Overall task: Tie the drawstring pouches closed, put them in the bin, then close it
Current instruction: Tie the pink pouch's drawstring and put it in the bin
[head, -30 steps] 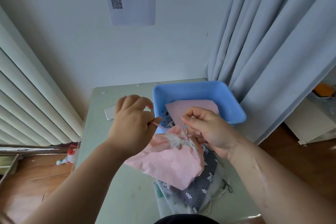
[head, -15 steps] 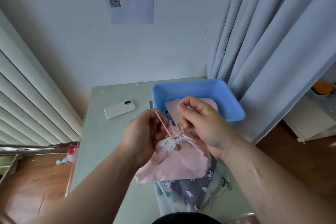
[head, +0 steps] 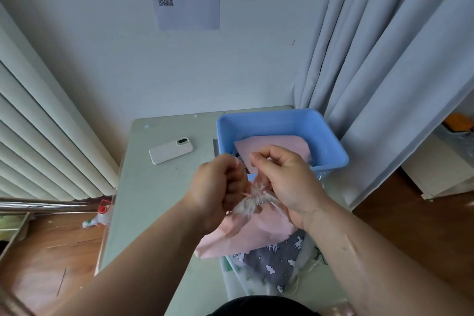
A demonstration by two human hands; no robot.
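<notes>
While left hand (head: pixel 215 187) and right hand (head: pixel 287 179) clutch it, pink pouch (head: pixel 246 236), neck bunched, whitish frill.

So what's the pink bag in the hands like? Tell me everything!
The pink pouch is plain, soft cloth, pale pink with no pattern. Its top is gathered tight into a whitish, frilly bunch, so it looks pulled shut. The left hand and right hand grip it at that bunch, fingers curled; the string is too blurred to make out. The body hangs down crumpled, its lower part lying over a grey patterned pouch on the table, in front of the blue bin.
</notes>
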